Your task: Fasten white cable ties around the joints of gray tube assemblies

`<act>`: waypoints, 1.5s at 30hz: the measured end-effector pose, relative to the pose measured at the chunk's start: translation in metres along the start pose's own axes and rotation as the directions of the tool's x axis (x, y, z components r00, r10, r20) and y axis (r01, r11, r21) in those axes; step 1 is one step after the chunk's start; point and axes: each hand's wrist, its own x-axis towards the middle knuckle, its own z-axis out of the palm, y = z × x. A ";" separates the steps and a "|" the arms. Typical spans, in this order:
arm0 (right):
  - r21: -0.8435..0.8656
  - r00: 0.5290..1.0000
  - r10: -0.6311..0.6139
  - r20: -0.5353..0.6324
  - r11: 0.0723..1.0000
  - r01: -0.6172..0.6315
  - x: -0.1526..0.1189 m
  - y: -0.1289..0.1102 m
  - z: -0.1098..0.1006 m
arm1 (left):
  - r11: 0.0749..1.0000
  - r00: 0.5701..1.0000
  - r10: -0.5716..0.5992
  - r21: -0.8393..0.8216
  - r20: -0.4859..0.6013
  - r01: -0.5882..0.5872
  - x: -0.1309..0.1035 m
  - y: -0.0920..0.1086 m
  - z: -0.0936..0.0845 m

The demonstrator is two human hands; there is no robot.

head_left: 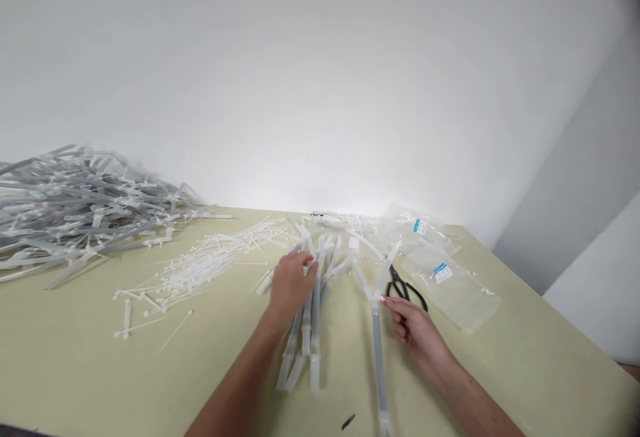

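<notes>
My right hand (413, 323) pinches a Y-shaped piece of translucent tubing (379, 350) just below its fork, where a small white end, perhaps a cable tie's, shows at the fingertips. Its two short arms point away from me and its long grey-white leg runs towards me. To the left, my left hand (295, 280) is closed with curled fingers at the upper part of a bunch of similar translucent tubes (315, 330); the grip itself is partly hidden. Black-handled scissors (400, 285) lie just beyond my right hand.
A large heap of tube assemblies (90, 203) fills the table's far left. Loose white cable ties (200, 267) spread between it and the bunch. Clear plastic bags (460, 297) with blue labels lie at right. A small dark scrap (348, 421) sits near the front. A wall (320, 90) stands behind.
</notes>
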 end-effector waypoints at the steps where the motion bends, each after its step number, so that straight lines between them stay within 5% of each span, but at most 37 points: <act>1: -0.011 1.000 0.003 0.002 1.000 -0.003 0.000 0.001 0.001 | 0.999 0.998 -0.045 0.022 -0.035 0.045 0.005 -0.008 -0.003; 8: -0.117 1.000 -0.005 -0.009 0.993 0.004 -0.003 0.002 0.009 | 0.950 0.969 -0.242 0.189 -0.052 0.248 0.031 -0.068 -0.018; 13: -0.156 1.000 -0.024 -0.009 0.987 0.022 -0.004 0.001 0.011 | 0.933 0.968 -0.234 0.300 0.095 0.196 0.042 -0.102 -0.017; 17: -0.167 0.999 -0.022 0.027 0.986 0.026 -0.001 0.001 0.010 | 0.939 0.966 -0.187 0.323 0.181 0.121 0.045 -0.114 -0.010; 23: -0.220 0.999 -0.024 0.044 0.975 0.033 0.004 0.001 0.012 | 0.939 0.975 -0.164 0.325 0.150 0.108 0.049 -0.114 -0.005; 28: -0.277 0.998 -0.052 0.019 0.959 0.056 0.004 0.001 0.013 | 0.970 0.994 -0.103 0.217 -0.034 0.108 0.046 -0.092 -0.023; 34: -0.414 0.974 -0.224 0.006 0.887 0.207 0.002 0.004 0.012 | 0.990 0.978 -0.054 -0.140 -0.200 0.026 0.038 -0.027 -0.035; 39: -0.497 0.876 -0.482 0.000 0.761 0.418 -0.003 0.000 0.008 | 0.845 0.999 -0.025 -0.535 -0.036 0.002 0.020 0.036 -0.008; 45: -0.471 0.851 -0.517 0.094 0.730 0.496 -0.004 -0.008 0.009 | 0.633 0.990 0.032 -0.769 0.135 0.085 -0.008 0.075 0.040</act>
